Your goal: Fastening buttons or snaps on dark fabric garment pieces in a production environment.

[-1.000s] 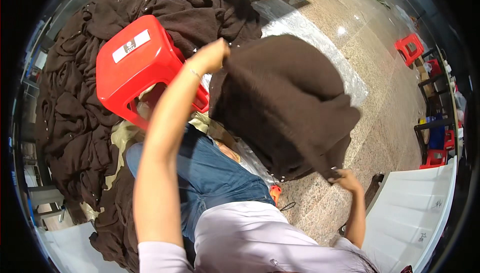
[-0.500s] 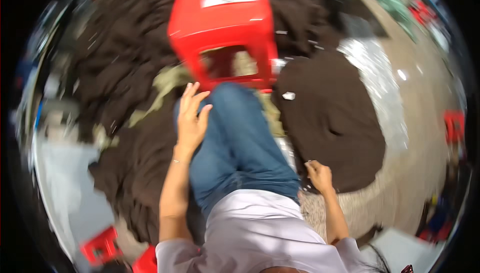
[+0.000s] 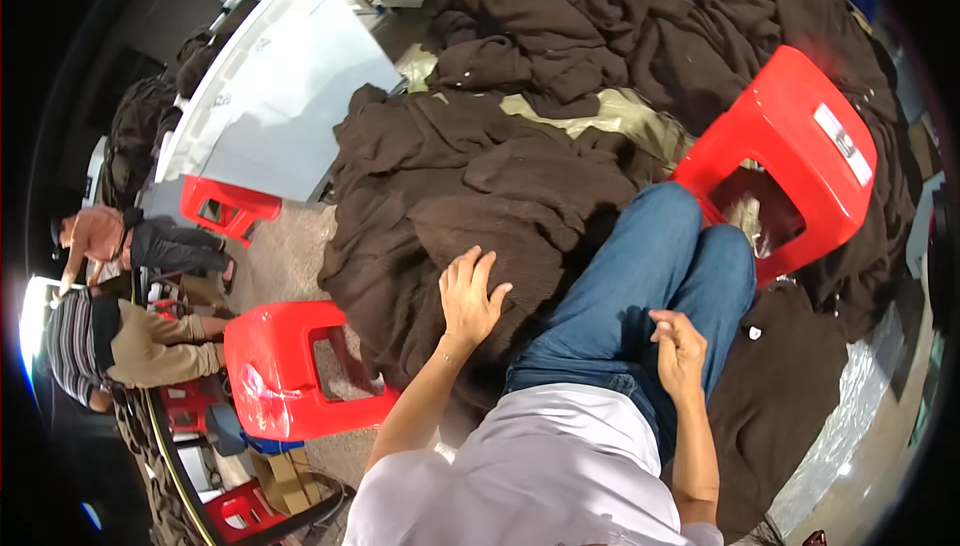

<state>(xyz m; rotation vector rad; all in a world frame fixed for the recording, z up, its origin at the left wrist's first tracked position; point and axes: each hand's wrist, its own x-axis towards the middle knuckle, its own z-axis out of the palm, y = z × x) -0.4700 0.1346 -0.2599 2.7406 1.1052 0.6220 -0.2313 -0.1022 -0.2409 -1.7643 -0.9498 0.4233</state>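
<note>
My left hand [image 3: 470, 298], fingers spread, is over the heap of dark brown cloth [image 3: 470, 186] on my left; whether it presses on the cloth or hovers just above, I cannot tell. Above my thighs in blue jeans [image 3: 590, 286], my right hand [image 3: 682, 354] is closed with its fingers curled. Anything inside those fingers is hidden. Another dark brown cloth piece [image 3: 775, 396] with a small white tag lies to the right of my right leg. Just beyond my knees stands a red plastic stool [image 3: 790, 146], with more brown cloth behind it.
At my left is a second red stool [image 3: 290, 371]. A pale table [image 3: 300, 86] stands farther off, with another red stool [image 3: 228, 208] beside it. Two people are at the far left, one in a striped top [image 3: 75, 351]. Clear plastic sheeting [image 3: 845, 446] lies on the right.
My view has swung to the left, bringing the pale table and two people in. My left hand has gone from beside my knee to the brown heap; my right hand has come over my thighs.
</note>
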